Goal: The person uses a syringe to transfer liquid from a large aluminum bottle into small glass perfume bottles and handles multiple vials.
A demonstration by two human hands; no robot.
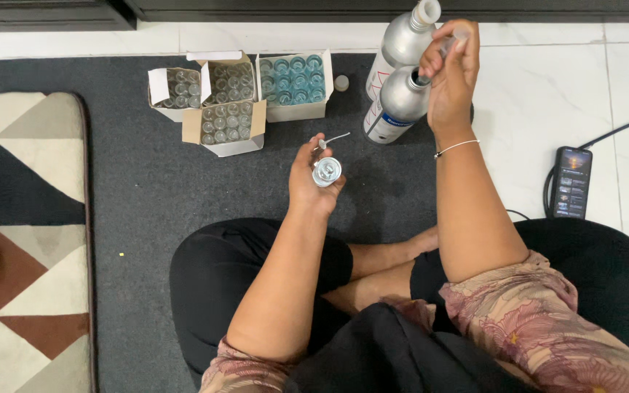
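Seated on the dark carpet, my left hand [313, 178] grips a small silver-capped glass vial [326, 172]; my right hand [451, 73] pinches a clear syringe-like dropper [451, 42] above a silver aluminium bottle [396, 105].

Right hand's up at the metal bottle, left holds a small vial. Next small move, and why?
Probably bring the right hand with its clear dropper over to the vial. The dropper is lifted just above the open bottle, and the left hand holds the vial upright, open, with its cap and tube off.

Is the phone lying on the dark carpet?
No, the phone lies on the white tiled floor, right of the carpet.
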